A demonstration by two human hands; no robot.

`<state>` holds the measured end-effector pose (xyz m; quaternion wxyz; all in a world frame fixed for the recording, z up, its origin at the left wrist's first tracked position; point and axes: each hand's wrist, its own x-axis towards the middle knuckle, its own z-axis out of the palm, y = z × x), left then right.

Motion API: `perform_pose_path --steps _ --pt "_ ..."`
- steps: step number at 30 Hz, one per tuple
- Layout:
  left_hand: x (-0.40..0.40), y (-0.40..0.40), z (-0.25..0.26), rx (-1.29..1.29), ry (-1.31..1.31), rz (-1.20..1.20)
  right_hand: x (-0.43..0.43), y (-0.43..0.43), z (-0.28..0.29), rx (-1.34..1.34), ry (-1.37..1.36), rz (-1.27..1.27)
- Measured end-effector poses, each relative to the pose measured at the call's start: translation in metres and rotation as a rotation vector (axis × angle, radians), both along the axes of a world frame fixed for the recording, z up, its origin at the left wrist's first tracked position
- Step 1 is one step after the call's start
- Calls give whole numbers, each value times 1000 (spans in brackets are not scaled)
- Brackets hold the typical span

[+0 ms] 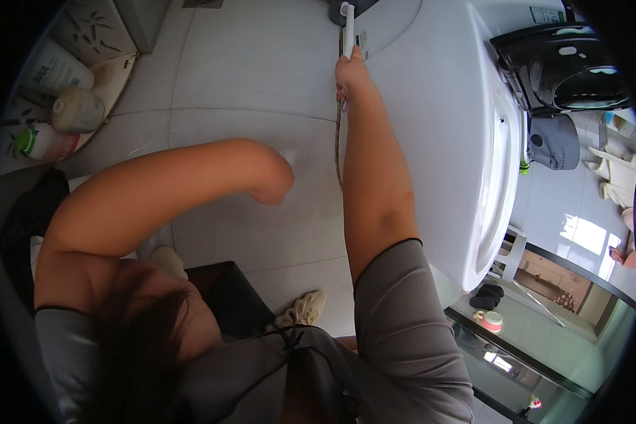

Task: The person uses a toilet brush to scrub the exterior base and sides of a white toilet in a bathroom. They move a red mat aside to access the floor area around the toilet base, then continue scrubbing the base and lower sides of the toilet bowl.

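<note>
My right hand (352, 74) reaches out at the top middle, closed around a white handle (350, 29), its thumb lying along it. The handle's far end meets a round dark grey head (337, 12) at the picture's top edge. Beside the hand stands a large white glossy fixture (434, 106) bearing a small label. A thin brownish strip (338, 148) runs along the fixture's foot, partly behind my right forearm. My left hand (273, 180) is bent down at the wrist above the grey floor tiles (233, 222); its fingers are hidden.
Several bottles, one a cloudy plastic bottle (79, 109), stand on a corner shelf (114, 85) at left. Below are a black box-like object (228, 297) and a beige shoe (308, 308). Beyond the fixture are a black lid (567, 69), a grey bucket-like container (555, 143) and black slippers (486, 297).
</note>
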<state>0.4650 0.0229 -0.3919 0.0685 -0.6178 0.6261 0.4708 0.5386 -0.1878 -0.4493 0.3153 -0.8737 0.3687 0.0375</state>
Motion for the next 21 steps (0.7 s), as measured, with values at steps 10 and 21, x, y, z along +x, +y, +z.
perform_pose_path --steps 10,21 --pt "83 28 66 -100 27 507 -53 113 -51 937 -487 -668" --pt "107 50 22 -4 -306 661 62 116 -34 1022 -328 -683"
